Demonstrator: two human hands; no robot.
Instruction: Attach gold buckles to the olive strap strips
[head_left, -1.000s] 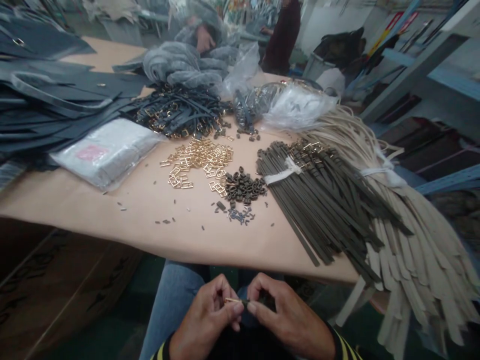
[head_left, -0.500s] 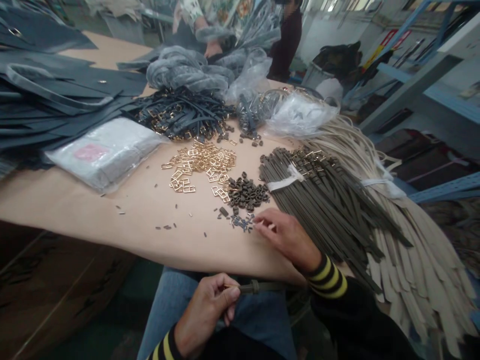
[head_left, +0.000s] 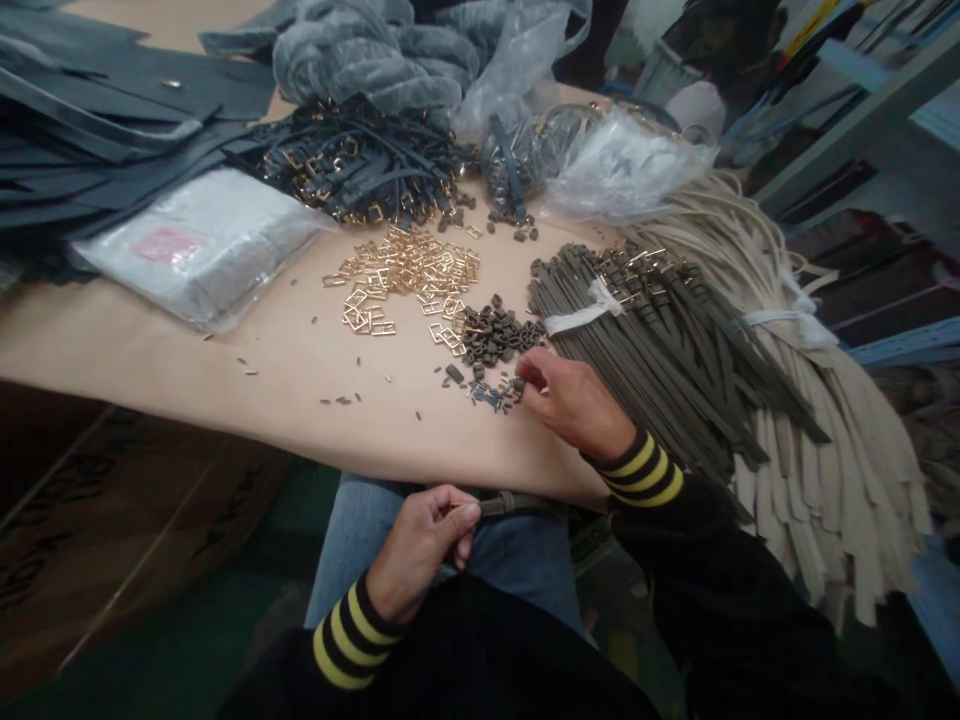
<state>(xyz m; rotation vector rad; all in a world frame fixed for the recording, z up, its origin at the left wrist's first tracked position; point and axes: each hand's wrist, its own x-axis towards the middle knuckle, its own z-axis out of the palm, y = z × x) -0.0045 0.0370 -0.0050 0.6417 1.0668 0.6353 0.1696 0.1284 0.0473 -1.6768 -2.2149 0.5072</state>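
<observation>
The left hand [head_left: 424,540] sits low over the lap, below the near edge of the desk [head_left: 225,370], with its fingers curled in and the thumb pressed against the forefinger. It pinches the end of a dark olive strap [head_left: 517,503], where a bit of gold metal shows at the fingertips. The strap lies about level, its long axis running left to right across the blue jeans [head_left: 517,560]. The pinched end points left and the rest runs right until it is lost under the right sleeve. The right hand [head_left: 574,400] reaches up onto the desk, palm down, with its fingers drawn narrow. Their tips touch a small scatter of dark pins [head_left: 491,395]; whether one is caught between them cannot be told. Just beyond the pins lies a heap of small dark loops [head_left: 495,340], and behind that a spread of gold buckles [head_left: 409,275]. Just to the right of this hand lies a bundle of olive straps [head_left: 675,370] tied with a white band, resting partly on a larger sheaf of beige straps [head_left: 825,440]. A flat plastic packet [head_left: 195,240] lies well apart to the left.
</observation>
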